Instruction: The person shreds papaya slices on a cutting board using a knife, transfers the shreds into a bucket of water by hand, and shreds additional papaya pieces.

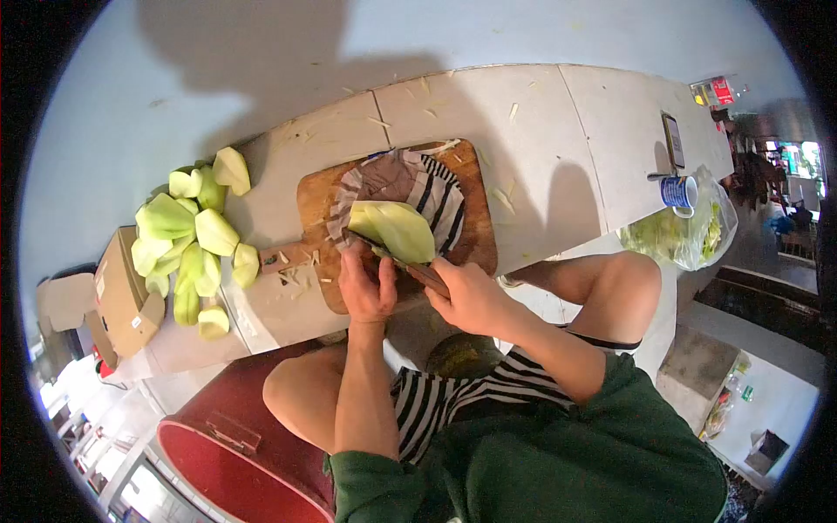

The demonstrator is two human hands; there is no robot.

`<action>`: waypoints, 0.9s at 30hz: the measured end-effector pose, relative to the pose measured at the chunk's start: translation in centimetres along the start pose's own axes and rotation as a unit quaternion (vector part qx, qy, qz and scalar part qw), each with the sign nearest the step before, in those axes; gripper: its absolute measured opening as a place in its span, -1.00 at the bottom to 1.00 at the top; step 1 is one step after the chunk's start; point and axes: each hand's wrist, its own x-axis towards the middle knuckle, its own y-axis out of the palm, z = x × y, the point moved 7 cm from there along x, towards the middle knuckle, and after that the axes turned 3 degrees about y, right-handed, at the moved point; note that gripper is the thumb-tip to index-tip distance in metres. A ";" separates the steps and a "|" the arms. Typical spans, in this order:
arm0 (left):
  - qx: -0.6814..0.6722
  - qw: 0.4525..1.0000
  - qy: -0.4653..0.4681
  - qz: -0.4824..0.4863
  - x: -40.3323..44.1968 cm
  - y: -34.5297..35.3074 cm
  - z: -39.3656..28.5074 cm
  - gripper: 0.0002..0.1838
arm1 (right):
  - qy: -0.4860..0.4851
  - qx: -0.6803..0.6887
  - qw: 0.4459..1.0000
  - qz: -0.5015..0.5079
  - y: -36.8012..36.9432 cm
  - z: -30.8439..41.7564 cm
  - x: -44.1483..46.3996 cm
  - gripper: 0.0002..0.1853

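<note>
A peeled, pale green fruit piece (397, 228) rests on a striped cloth (440, 193) over the wooden cutting board (481, 218). With fingers curled, my left hand (366, 286) grips its near edge; part of the grip is hidden. The brown handle of a knife (425, 277) is in my closed right hand (473, 296). Its dark blade lies along the near side of the fruit piece, pointing toward my left fingers. Thin pale shreds are scattered on the board and around it.
A heap of similar peeled pieces (174, 231) lies to the left, beside a cardboard box (129, 292). On the right are a blue mug (678, 192), a phone (672, 139) and a plastic bag of greens (689, 231). Below stand a red bin (235, 436) and a dark bowl (462, 356).
</note>
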 end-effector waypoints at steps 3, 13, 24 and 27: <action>0.020 1.000 0.013 0.001 0.5 -0.1 -1.0 -0.63 | -0.043 0.017 0.999 -0.006 -0.9 0.3 0.3 -0.65; 0.014 0.999 0.023 -0.029 0.5 -0.3 -1.0 -0.72 | -0.059 0.043 0.997 -0.014 -9.9 3.8 -1.9 -0.63; -0.085 0.952 -0.211 -0.203 -0.1 -0.8 -3.8 -0.73 | -0.069 0.055 0.991 -0.103 -15.9 1.6 0.1 -0.65; 0.039 0.967 -0.191 -0.164 1.8 -0.5 -7.3 -0.74 | -0.046 0.026 0.994 -0.093 -16.9 1.3 -0.8 -0.67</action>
